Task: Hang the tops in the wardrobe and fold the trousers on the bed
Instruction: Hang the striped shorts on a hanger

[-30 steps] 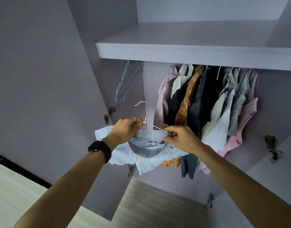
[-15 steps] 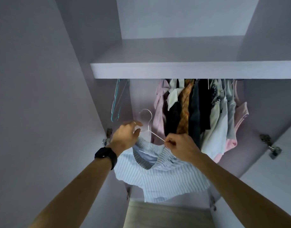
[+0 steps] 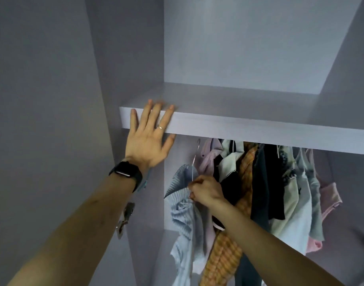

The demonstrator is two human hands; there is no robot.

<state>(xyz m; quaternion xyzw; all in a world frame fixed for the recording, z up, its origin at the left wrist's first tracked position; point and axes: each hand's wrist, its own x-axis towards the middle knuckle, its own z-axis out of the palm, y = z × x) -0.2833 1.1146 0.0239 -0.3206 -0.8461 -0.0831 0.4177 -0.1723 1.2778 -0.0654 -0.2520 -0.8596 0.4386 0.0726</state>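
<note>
My left grip (image 3: 148, 141) is wide, fingers spread flat against the front edge of the wardrobe shelf (image 3: 238, 124). My right grip (image 3: 205, 191) pinches the white wire hanger (image 3: 194, 162) carrying the pale blue striped top (image 3: 182, 213), just left of the hung clothes (image 3: 259, 178) under that shelf

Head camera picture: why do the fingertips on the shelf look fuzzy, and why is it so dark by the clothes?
In the head view, the fingertips of the left hand are smeared, probably motion blur; the pale grey wardrobe shelf shades the row of hanging clothes beneath; the right hand pinching the thin white wire hanger looks sharper.
</note>
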